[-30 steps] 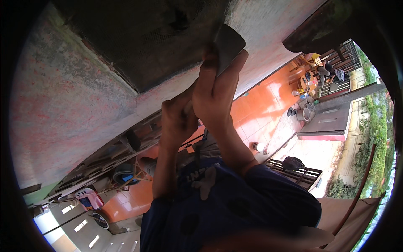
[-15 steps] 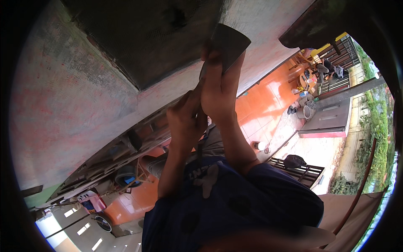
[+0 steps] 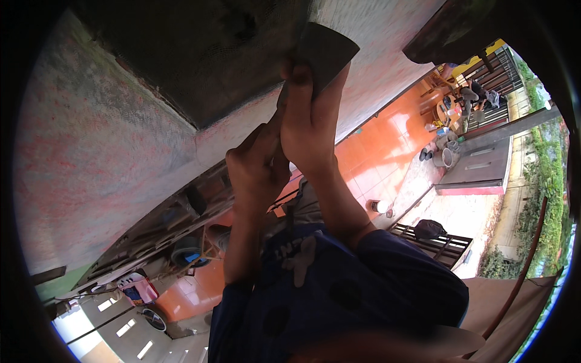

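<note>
A dark flat-bladed tool (image 3: 330,54), widening to a curved end, stands up from my hands; I cannot make out its exact kind. My right hand (image 3: 307,133) is closed around its lower part, with the thumb laid along the blade. Just below and to the left, my left hand (image 3: 259,162) is closed on the narrow, mostly hidden lower end. Beyond the blade lie a dark recessed panel (image 3: 200,66) and a pale, patchy surface (image 3: 103,133) with pink smears. Whether the blade touches them I cannot tell.
Below is an orange tiled floor (image 3: 387,133). A white bucket (image 3: 379,206) stands on it, near a slatted bench (image 3: 433,245) bearing a dark bag. Farther right, a person sits by a small round table (image 3: 448,109). A dark overhanging piece (image 3: 448,36) juts in at upper right.
Both hands and the tool have shifted slightly up and left in the picture. My grip looks the same.
</note>
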Motion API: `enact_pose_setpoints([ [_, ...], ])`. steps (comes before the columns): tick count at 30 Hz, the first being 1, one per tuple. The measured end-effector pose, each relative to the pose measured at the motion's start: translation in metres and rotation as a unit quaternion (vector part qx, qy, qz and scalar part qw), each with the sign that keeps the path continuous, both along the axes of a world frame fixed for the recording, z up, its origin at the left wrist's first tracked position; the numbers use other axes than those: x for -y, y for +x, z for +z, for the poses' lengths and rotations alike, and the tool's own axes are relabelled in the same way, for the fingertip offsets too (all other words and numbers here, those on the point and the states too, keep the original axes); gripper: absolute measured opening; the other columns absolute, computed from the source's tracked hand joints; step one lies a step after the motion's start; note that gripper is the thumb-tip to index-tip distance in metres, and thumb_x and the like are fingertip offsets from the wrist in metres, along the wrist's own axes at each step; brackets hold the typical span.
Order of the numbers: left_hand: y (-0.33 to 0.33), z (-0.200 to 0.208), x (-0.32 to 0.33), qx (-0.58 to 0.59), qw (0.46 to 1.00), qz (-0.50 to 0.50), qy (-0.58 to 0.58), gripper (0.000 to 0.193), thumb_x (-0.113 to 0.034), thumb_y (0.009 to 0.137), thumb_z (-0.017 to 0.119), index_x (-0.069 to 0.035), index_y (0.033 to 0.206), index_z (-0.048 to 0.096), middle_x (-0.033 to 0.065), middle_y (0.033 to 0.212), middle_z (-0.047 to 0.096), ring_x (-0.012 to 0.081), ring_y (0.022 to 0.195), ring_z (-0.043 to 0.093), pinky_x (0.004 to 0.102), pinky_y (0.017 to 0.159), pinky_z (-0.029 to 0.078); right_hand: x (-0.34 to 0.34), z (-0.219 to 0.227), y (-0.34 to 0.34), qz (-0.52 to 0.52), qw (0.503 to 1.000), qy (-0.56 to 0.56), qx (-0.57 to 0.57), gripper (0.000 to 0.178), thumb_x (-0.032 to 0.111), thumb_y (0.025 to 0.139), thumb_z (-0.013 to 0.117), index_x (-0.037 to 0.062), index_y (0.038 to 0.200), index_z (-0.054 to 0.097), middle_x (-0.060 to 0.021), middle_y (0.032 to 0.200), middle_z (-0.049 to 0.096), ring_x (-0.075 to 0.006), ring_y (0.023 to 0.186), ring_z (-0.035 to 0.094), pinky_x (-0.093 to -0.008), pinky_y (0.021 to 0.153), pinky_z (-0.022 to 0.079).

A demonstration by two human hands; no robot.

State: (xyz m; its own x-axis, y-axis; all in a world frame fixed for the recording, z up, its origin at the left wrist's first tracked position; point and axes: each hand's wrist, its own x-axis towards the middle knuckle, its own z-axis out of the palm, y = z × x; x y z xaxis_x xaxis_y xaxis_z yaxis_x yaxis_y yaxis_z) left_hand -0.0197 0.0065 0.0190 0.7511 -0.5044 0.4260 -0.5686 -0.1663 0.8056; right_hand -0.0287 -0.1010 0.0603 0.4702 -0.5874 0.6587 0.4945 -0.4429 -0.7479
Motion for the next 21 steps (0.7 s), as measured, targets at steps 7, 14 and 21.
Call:
enact_pose_setpoints([
  [7,0.001,-0.005,0.006,0.014,0.999,0.000,-0.029,0.045,-0.003,0.084,0.066,0.000,0.129,0.062,0.0197,0.091,0.073,0.0200,0.089,0.073,0.0309,0.075,0.054,0.002,0.001,-0.003,0.014,0.999,0.015,-0.037,0.025,0.010,0.103,0.039,-0.0021,0.124,0.037,-0.0063,0.093,0.056,-0.0077,0.067,0.046,-0.0243,0.061,0.042],
  [14,0.010,-0.019,0.010,0.096,0.994,-0.015,-0.047,0.038,-0.009,0.085,0.068,0.003,0.121,0.062,0.0177,0.084,0.072,0.0184,0.082,0.073,0.0327,0.070,0.054,0.004,-0.001,0.001,-0.013,0.999,-0.031,-0.021,0.022,0.007,0.102,0.040,-0.0031,0.121,0.038,-0.0075,0.090,0.058,-0.0131,0.066,0.051,-0.0281,0.061,0.043],
  [21,0.000,-0.030,0.028,-0.031,0.990,-0.042,-0.134,0.034,-0.020,0.089,0.067,0.003,0.114,0.061,0.0144,0.072,0.067,0.0079,0.071,0.061,0.0288,0.061,0.048,0.008,0.005,-0.002,-0.084,0.989,-0.101,-0.071,0.020,0.001,0.095,0.048,-0.0046,0.103,0.030,-0.0260,0.074,0.058,-0.0482,0.064,0.059,-0.0499,0.053,0.043],
])
